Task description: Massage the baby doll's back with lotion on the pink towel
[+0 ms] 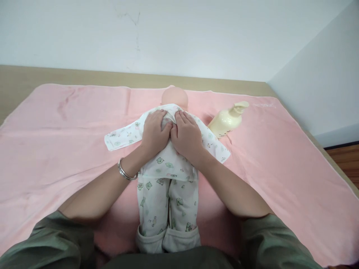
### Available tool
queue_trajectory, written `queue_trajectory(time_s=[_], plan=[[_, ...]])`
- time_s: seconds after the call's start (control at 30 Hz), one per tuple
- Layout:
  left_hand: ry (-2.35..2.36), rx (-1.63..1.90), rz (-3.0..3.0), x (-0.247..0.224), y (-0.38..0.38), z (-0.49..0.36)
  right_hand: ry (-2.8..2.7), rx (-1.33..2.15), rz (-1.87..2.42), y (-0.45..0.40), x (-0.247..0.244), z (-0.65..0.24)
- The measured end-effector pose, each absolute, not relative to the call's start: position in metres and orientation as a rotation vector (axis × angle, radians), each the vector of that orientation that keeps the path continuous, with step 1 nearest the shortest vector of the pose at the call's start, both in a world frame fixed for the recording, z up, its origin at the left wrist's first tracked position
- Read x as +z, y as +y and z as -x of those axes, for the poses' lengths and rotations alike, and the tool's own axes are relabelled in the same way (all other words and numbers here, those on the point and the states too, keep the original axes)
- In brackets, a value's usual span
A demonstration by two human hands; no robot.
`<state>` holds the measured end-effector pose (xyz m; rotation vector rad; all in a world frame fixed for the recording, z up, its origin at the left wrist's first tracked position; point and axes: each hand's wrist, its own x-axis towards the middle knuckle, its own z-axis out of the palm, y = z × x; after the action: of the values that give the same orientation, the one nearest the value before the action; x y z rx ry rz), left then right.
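Note:
A baby doll [175,97] lies on a pink blanket, its bald head at the far end and no face showing. It wears a white printed top [168,164] and matching trousers [154,203] with turned-up cuffs. My left hand [156,130] rests flat on the left of the doll's upper body, fingers pointing toward the head. On the right side my right hand [186,134] lies the same way, palm down. The two thumbs meet near the middle. The top's sleeves spread out to both sides. Neither hand grips anything that I can see.
A cream pump bottle [226,119] leans or lies beside the right sleeve. The pink blanket [280,160] covers most of the wooden tabletop [84,77]. A white wall [179,41] stands behind, with another at the right.

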<state>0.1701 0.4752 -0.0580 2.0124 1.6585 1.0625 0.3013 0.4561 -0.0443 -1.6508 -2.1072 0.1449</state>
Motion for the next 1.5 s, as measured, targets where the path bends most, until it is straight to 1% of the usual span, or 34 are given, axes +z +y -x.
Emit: queue_trajectory(time_s=[0.53,0.83,1.17,1.27,1.5], plan=[[1.666,1.050,-2.026,-0.058,0.475,-0.170,-2.120,0.132,1.666,0.457,-0.044,-0.301],[1.697,1.030,-2.059,-0.058,0.474,-0.170,-2.139,0.217,1.667,0.459,-0.039,-0.304],[1.774,0.703,-2.365,-0.038,0.446,-0.179,-2.314,0.397,1.640,0.475,-0.023,-0.327],[1.763,0.711,-2.316,-0.037,0.446,-0.180,-2.323,0.366,1.657,0.473,-0.021,-0.324],[1.708,0.595,-2.139,-0.037,0.469,-0.169,-2.274,0.211,1.897,0.441,-0.021,-0.298]])
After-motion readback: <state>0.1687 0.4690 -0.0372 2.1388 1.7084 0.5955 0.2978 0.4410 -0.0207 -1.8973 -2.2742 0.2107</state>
